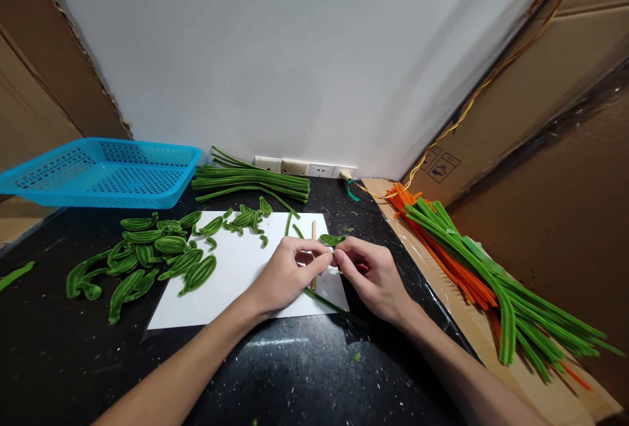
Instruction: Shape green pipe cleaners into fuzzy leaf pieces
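My left hand (289, 269) and my right hand (373, 275) meet over the right part of a white sheet (236, 282), thumbs and forefingers pinched together. A bit of green pipe cleaner (333, 255) shows between the fingertips; most of it is hidden. Just beyond them is a small leaf shape of looped pipe cleaner (333, 240); I cannot tell whether it joins the held bit. Under my left hand lies a thin wooden stick (314, 229). A loose green pipe cleaner (329, 303) runs below the fingers. Many finished-looking looped leaves (171, 244) are heaped to the left.
A blue perforated basket (184, 177) stands at the back left. Behind the sheet lies a bundle of dark green pipe cleaners (255, 182). Orange (442, 255) and bright green pipe cleaners (496, 282) lie on cardboard at right. Wall sockets (320, 169) and a plugged-in yellow wire (417, 162) are at the back.
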`<state>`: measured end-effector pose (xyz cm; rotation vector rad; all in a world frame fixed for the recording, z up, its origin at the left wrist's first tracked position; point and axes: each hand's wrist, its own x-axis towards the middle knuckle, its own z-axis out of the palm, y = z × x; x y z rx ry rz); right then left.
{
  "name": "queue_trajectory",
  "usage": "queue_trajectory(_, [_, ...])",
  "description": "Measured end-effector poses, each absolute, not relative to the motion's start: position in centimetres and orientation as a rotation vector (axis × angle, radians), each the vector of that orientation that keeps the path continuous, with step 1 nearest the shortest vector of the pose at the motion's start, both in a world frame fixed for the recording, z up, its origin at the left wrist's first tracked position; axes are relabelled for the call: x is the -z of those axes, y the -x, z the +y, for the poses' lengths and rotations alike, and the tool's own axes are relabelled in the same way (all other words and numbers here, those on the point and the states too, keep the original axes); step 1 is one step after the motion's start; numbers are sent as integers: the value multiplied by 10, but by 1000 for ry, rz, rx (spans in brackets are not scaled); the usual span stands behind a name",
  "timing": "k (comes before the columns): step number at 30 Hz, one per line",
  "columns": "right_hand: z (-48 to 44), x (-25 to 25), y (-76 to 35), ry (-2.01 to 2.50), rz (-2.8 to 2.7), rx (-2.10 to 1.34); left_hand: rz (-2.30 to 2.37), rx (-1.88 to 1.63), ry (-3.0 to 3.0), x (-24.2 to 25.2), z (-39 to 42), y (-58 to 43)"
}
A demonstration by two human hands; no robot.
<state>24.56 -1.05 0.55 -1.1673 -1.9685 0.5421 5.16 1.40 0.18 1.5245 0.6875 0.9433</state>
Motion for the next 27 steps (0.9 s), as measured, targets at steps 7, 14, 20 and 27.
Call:
queue_trajectory(7, [-9,-9,-242,1124,-1751,-905,765,-1014,-1791,-10,9,-48])
queue_trajectory(14, [-5,-3,-244,1007,-1498,-1346,766,-1133,-2175,-13,2,-49])
queue_trajectory(20, [-5,6,-245,945,-1360,-1498,608,-1270,-2750,-8,5,-46])
queue_trajectory(27, [-5,4,-243,911,-1286,-1579,467,-1315,-3003,-8,7,-44])
